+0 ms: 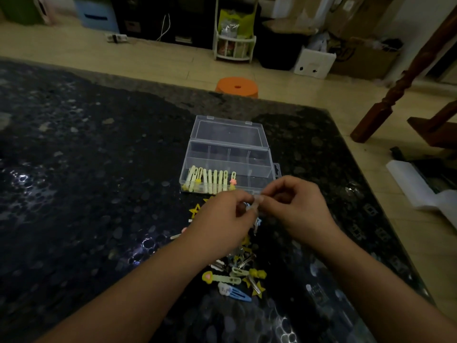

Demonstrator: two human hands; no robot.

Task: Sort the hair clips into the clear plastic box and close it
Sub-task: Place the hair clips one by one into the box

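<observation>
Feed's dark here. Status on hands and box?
Both hands pinch one pale clip. Box open, front row part filled. Clip pile still loose. Nothing blocking.

Dark, near-black table (99, 169) speckled with pale grey flecks, and on it the clear plastic box (228, 154) — see-through, holding a row of pale yellow-green hair clips (210, 180), one tipped with a pink star. The loose pile of clips (237, 276) shows yellow stars, a yellow heart with a pink centre, a blue clip, silver metal ones. Beyond the table — an orange stool (237, 87) on a beige floor (160, 58).
</observation>
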